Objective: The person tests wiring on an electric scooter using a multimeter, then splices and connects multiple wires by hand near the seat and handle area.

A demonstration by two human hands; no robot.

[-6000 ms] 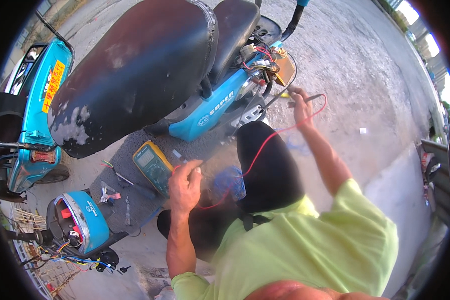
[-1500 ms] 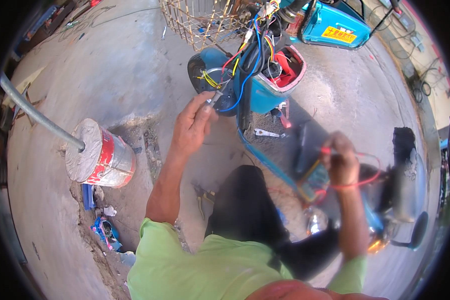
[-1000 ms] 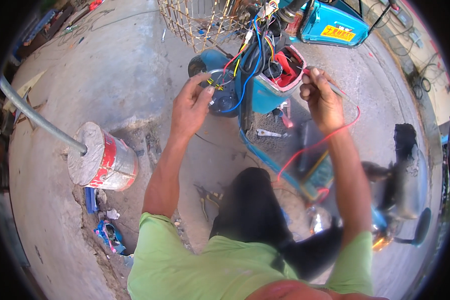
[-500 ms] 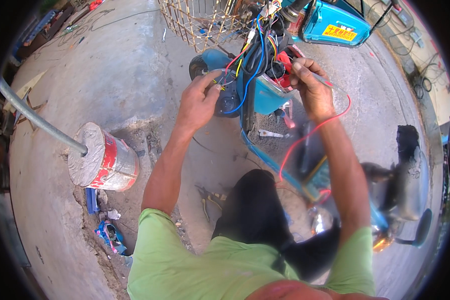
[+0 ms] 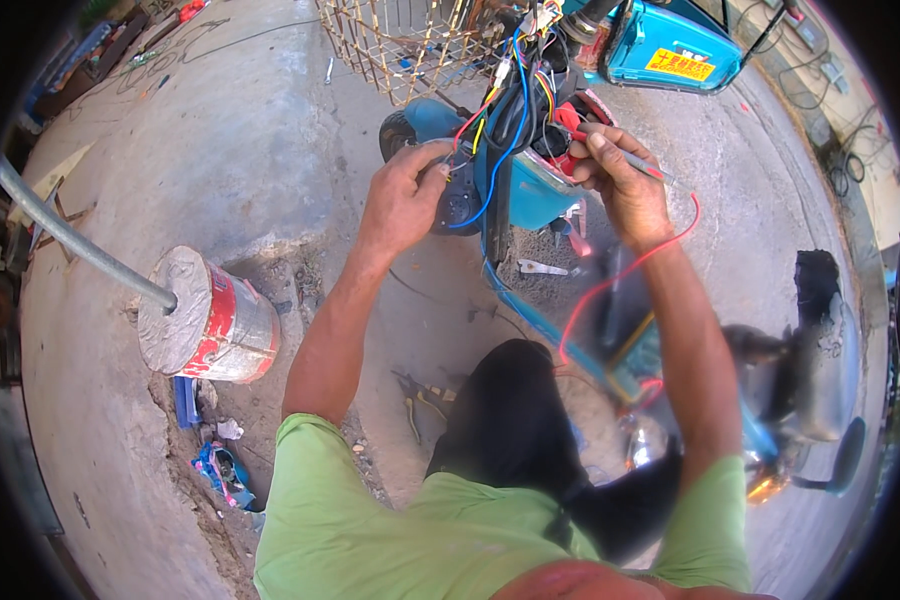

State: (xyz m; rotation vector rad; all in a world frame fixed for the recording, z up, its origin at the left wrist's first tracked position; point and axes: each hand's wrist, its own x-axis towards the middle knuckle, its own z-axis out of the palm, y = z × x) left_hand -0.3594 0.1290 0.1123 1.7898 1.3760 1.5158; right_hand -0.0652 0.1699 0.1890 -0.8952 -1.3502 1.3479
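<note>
My left hand (image 5: 402,200) pinches thin wires at the edge of a loose wiring bundle; the fingertips partly hide them. A blue wire (image 5: 520,125) and a red wire (image 5: 478,112) hang beside it from the same bundle. My right hand (image 5: 625,190) is closed around a slim grey test probe (image 5: 642,165), with a curling red lead (image 5: 610,282) running from its rear end. The probe's front end points toward the opened teal scooter body (image 5: 542,196), near a red part (image 5: 568,116); I cannot tell whether it touches anything.
A rusty wire basket (image 5: 400,50) and a teal panel (image 5: 665,50) stand at the far side. To the left, a cement-filled bucket (image 5: 210,315) holds a metal pole (image 5: 80,235). Pliers (image 5: 413,415) lie near my knee; a mirror (image 5: 847,455) sticks out at right.
My right hand has turned slightly, and the probe now lies more across the fingers, its front end farther left. My left hand has shifted slightly right, still at the wires.
</note>
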